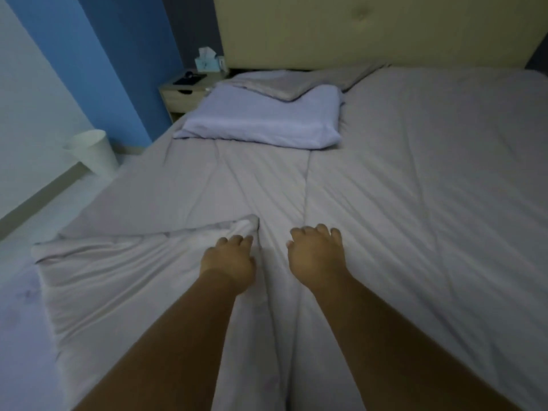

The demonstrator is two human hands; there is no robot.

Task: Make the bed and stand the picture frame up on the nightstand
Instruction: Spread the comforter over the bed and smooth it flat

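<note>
Bed-making. L hand (pixel 228 259) grips folded corner of pale grey quilted comforter (pixel 415 173); R hand (pixel 315 256) alongside rests relaxed on it. Next prob.: unfold corner, smooth.

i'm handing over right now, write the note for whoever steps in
Hands: left hand has its fingers curled on the flipped-over corner of the comforter. The right hand rests on the comforter beside it, fingers bent; grip unclear.
Things: the pillow is at the head end, with a grey cloth bunched behind it. The nightstand holds a tissue box and a dark flat thing, possibly the frame lying down.
Done: comforter mostly spread, though wrinkled.
Left: unfold the corner, smooth it, stand the frame up.
</note>
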